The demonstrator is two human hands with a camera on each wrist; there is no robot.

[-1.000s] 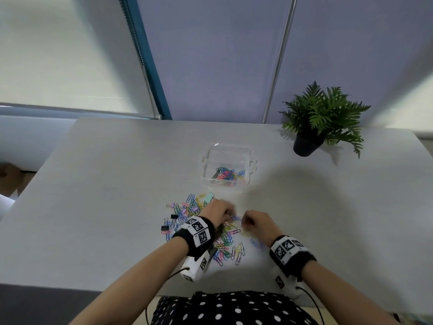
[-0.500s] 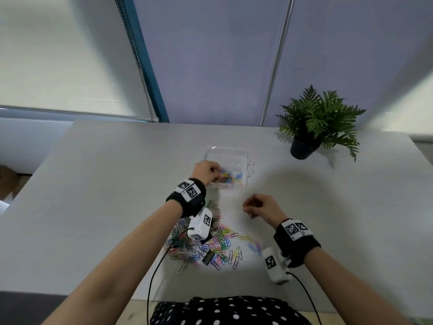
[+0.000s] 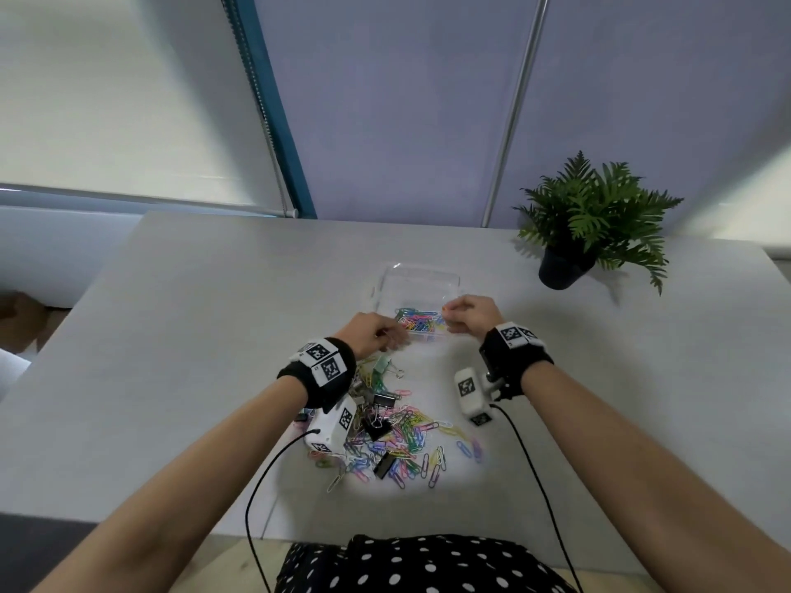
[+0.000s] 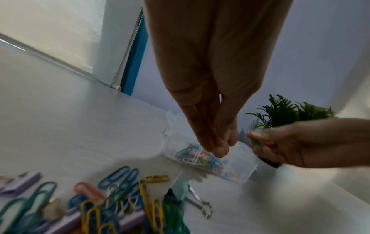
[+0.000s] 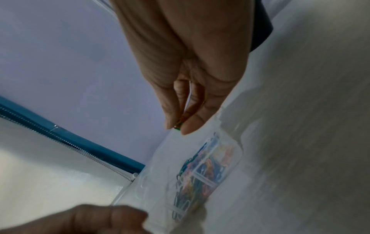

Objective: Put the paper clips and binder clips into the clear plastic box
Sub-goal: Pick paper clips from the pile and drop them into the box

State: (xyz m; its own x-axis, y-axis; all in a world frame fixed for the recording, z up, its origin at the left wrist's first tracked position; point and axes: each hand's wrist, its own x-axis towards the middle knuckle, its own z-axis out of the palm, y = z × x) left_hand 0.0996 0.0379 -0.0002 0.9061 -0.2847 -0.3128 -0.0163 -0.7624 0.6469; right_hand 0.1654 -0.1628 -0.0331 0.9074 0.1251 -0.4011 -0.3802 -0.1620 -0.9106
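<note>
The right hand (image 3: 468, 312) is now over the near right corner of the clear plastic box (image 3: 421, 278); 1 s ago it was down at the pile with the left one. Its thumb and forefinger are pressed together on a small green paper clip (image 5: 178, 126), seen also in the left wrist view, w/ fingertips (image 5: 187, 129) just above the box opening. So this clip is not yet dropped, I judge the release comes next.

The left hand (image 3: 376, 336) was at the box 0.5 s ago & has come back toward the pile; now it is beside the near left corner of the box. Its fingers (image 4: 218, 148) hang together pointing down and I see nothing between them, so prob. it has already let go its clips.

Inside the box lies a small heap of coloured paper clips (image 3: 419, 323). The bigger part is still on the table (image 3: 192, 336): the loose pile (image 3: 398, 438) near the person, incl. black binder clips (image 3: 376, 425) and a light green one (image 3: 383, 365). No binder clip is visible in the box, so the task is far from the end, many trips remain.

A potted plant (image 3: 590, 220) stands well apart, at the far right.
</note>
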